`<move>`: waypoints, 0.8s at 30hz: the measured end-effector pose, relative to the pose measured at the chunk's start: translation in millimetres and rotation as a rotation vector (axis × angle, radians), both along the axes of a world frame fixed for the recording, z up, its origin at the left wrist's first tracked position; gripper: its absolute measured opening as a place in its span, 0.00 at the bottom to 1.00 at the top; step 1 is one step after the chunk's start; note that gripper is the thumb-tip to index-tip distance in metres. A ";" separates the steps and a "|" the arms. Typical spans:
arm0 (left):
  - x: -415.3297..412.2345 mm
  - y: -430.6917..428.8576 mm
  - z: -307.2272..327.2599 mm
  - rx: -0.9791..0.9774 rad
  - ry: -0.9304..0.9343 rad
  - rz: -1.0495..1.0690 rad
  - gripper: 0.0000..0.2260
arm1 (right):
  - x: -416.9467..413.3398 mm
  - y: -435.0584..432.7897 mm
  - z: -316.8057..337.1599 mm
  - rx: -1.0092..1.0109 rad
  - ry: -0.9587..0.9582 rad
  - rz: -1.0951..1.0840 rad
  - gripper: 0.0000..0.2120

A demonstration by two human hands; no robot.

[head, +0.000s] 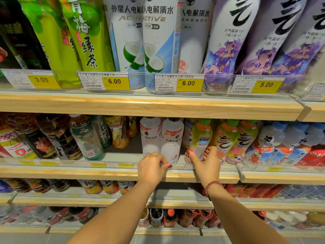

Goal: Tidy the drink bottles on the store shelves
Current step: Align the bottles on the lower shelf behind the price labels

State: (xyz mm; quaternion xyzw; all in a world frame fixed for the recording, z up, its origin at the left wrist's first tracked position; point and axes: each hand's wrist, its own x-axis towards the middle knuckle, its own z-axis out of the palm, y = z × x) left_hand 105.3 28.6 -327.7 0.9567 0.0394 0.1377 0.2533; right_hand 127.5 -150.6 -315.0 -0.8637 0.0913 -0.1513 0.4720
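Two hands work the second shelf (175, 176), and we read it from the left. Past the dark tea bottles (52, 138) lies a bare gap, then two white electrolyte bottles (171, 140) standing side by side at the shelf's front edge. Our left hand (153, 168) is curled at the base of the right-hand white one, thumb and fingertips pinching its bottom against the rail. Our right hand (206, 161) is spread, thumb and fingers bracketing the foot of the green-capped peach bottle (200, 140) just beside it (this one shows its side panel, not its face). To do this well, we judge, we should turn each bottle from the base until its label faces out, keep it upright, and draw it flush with the price strip (123, 164) without nudging its neighbours to the right.
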 end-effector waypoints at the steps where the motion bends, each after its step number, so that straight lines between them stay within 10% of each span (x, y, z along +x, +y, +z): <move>1: -0.4 -0.5 0.6 0.002 0.001 -0.001 0.07 | -0.1 -1.0 -1.4 -0.005 -0.004 0.012 0.23; 24: -84.4 115.0 20.8 0.273 0.074 -0.014 0.15 | -60.7 59.8 -0.4 -0.659 -0.183 0.609 0.21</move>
